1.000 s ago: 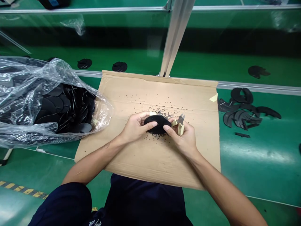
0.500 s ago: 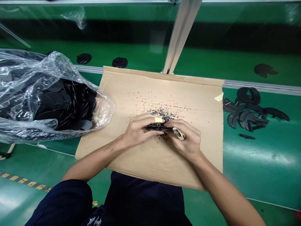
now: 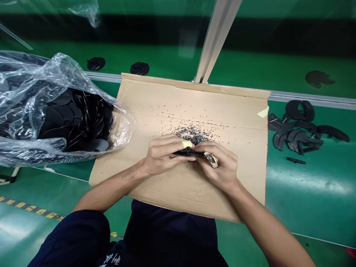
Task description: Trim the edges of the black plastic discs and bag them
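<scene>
A thin black plastic disc, seen almost edge-on, is held between my two hands over the cardboard. My left hand is closed on its left side, thumb below and fingers above, with yellow tape round one finger. My right hand is closed at the disc's right end. Within its grip shows a small metal tool with a cream-coloured edge or wrapping; its working end is hidden by the fingers. Many tiny black trimmings are scattered just beyond and beneath my hands.
The cardboard sheet covers the green table. At left, a clear plastic bag holds many black discs. Black curved pieces lie piled at right. A metal post rises behind the cardboard, beside a clear panel.
The view has shifted slightly. Both hands keep their hold on the disc, which has turned a little, so its small raised part shows differently.
</scene>
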